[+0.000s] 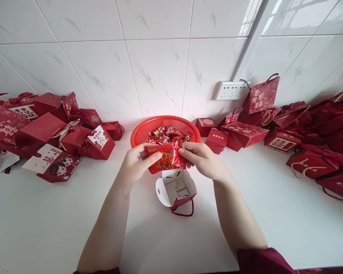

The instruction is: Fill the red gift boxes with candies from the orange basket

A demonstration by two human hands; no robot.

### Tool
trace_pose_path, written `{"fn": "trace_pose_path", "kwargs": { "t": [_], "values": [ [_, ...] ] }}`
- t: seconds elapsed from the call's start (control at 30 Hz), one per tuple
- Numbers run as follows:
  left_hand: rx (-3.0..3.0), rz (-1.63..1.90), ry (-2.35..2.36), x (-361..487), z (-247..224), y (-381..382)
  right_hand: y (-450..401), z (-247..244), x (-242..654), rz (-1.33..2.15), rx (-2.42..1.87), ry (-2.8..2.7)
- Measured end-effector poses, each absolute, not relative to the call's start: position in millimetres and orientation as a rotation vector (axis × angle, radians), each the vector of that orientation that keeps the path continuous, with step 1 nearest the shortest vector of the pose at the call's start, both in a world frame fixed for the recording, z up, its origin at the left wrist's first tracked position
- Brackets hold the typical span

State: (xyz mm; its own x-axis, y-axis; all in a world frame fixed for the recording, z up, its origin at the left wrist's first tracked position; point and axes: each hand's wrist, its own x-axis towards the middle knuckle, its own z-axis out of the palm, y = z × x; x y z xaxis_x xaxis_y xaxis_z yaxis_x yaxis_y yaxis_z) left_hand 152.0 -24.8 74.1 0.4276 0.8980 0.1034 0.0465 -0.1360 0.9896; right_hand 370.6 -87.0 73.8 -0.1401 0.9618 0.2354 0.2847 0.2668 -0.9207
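The glossy red packet (171,158), printed with yellow-green characters, is held in the air above the bench (148,239), in front of the round basket and close over the far edge of the open gift box. The left hand (137,161) grasps its left end, with the thumb laid flat on the front side. The right hand (201,156) pinches its right end between the thumb and the fingers. Whether the packet touches the box, I cannot tell.

Below the hands, the open gift box (185,201) stands on the bench; its inside is white, its white flap (162,193) is folded outward to the left, and a dark red rope handle (183,214) hangs at the near side. Behind the packet is the red plastic basket (135,134) with perforated wall, which contains many small wrapped candies (170,131).

Farther to the left lies a group of red gift boxes (100,142), and to the right another group of red boxes (217,140). A white power strip (231,90) is on the tiled wall (157,76).
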Motion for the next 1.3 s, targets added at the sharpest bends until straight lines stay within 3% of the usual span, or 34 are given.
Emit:
{"fn": "trace_pose_path", "kwargs": {
  "t": [0.2,0.5,0.7,0.83,0.97,1.17,1.3],
  "values": [
    [1.568,0.819,0.883,150,77,-25,-84,68,374,0.796,-1.217,-1.589],
    [1.597,0.827,0.829,151,76,-27,-85,69,368,0.939,-1.132,-1.575],
    [1.811,0.513,0.867,152,73,-31,-85,68,381,0.84,-1.059,-1.527],
    [1.978,0.443,0.949,150,59,-26,-92,71,394,0.734,-1.134,-1.779],
    [2.123,0.398,1.111,151,47,-21,-91,62,382,0.936,-1.312,-2.252],
    [2.207,-0.055,1.082,153,48,-20,-80,54,370,0.294,-1.803,-2.128],
    [2.195,-0.117,1.033,157,45,-21,-86,61,374,0.426,-1.727,-2.166]
  ]
}}
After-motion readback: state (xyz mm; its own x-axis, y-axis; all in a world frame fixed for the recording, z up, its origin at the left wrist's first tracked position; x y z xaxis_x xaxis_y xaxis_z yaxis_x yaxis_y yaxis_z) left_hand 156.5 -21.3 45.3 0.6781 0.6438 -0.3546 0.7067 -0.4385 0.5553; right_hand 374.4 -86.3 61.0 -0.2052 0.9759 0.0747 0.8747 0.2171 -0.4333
